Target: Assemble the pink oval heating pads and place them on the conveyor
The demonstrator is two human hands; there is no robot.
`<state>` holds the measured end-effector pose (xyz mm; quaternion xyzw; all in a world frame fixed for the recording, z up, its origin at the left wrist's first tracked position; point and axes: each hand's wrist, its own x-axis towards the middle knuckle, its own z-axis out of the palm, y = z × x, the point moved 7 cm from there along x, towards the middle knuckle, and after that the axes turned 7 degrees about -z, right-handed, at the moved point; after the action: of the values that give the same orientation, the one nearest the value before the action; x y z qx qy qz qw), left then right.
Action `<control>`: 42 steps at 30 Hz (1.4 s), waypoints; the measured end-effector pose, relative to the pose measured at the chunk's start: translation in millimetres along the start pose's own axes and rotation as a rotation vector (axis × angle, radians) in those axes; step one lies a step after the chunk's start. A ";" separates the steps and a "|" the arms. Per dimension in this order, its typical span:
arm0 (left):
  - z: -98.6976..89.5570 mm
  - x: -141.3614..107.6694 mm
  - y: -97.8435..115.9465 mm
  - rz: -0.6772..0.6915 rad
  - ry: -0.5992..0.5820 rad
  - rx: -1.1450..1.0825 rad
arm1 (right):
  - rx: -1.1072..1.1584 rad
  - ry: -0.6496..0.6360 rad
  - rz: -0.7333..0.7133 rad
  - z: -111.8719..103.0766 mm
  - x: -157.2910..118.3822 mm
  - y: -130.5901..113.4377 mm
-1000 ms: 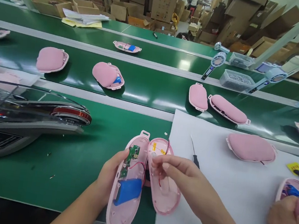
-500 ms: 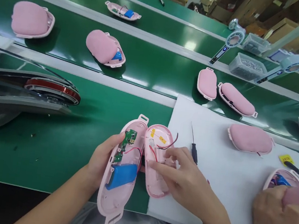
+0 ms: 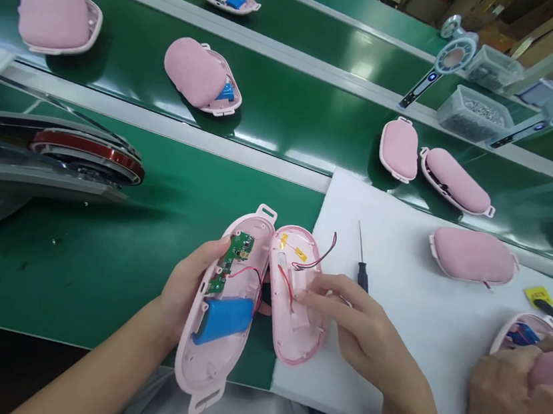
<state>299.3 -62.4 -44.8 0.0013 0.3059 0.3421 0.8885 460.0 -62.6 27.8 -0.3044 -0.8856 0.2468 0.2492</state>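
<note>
Left hand: this hand [image 3: 186, 283] grasps the long pink shell [image 3: 209, 367] by its outer side, thumb on the rim near the circuit board [image 3: 238, 253].
Long pink shell: open side up, just right of the left hand; the blue battery [image 3: 225, 320] lies inside, below the circuit board.
Right hand: this hand [image 3: 366, 332] has its fingertips bent together at the inside of the short pink shell [image 3: 292, 347]; whether they pinch anything is unclear.
Short pink shell: between the two hands, beside the long one, open side up.
Wires: a red wire [image 3: 286, 282] lies inside the short shell, left of the right fingertips; a dark-and-red lead [image 3: 320, 261] curves over its rim, beyond them.
Screwdriver [image 3: 362, 277]: just beyond the right hand, on the white sheet [image 3: 396, 296].
Pink case [image 3: 472, 256]: beyond and right of the right hand, on the sheet.
Machine [image 3: 81, 159]: left of and beyond the left hand, over the green worktop [image 3: 168, 221].
Co-worker's hand [image 3: 515, 397]: right of the right hand, at another open shell [image 3: 503, 332].
</note>
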 end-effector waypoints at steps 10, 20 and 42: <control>0.8 0.8 2.3 -0.009 0.042 -0.013 | -0.221 -0.014 -0.010 17.1 -0.1 -10.1; 7.9 0.4 1.0 0.029 -0.059 0.035 | -0.316 0.121 -0.154 12.6 7.5 -16.9; 18.0 -2.5 3.7 0.109 -0.152 0.107 | 0.504 -0.080 0.716 35.2 64.9 18.4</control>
<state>305.4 -57.4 -28.1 0.0913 0.2549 0.3719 0.8879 402.0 -16.9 9.3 -0.5122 -0.6454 0.5373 0.1801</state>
